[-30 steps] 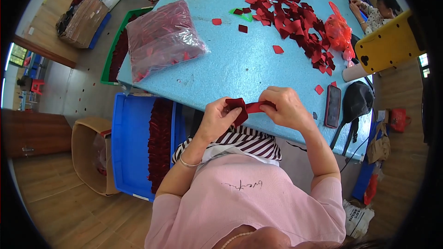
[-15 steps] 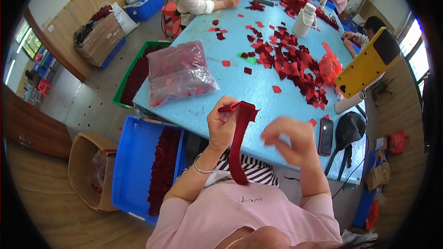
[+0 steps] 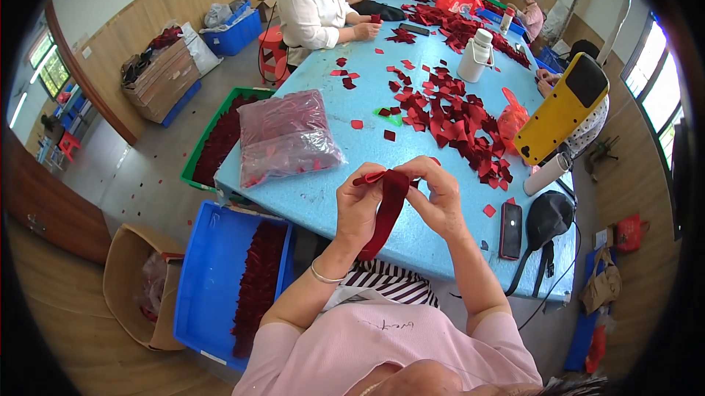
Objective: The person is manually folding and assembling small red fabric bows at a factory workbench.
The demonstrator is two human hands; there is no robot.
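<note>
Since half a second ago, my right hand point(image 3: 439, 198) has swung in from beside the dark red strip point(image 3: 391, 209) and meets it at the upper bend, thumb and fingers pinched narrow there. My left hand point(image 3: 358, 209) holds the folded end between thumb and fingers, and the rest hangs down toward my lap, just above the near edge of the blue worktop point(image 3: 360, 150). Beyond lie scattered red pieces point(image 3: 459, 124), with a filled plastic bag point(image 3: 288, 139) to the left and a phone point(image 3: 510, 229) to the right; below left sits a blue tray point(image 3: 207, 278)
</note>
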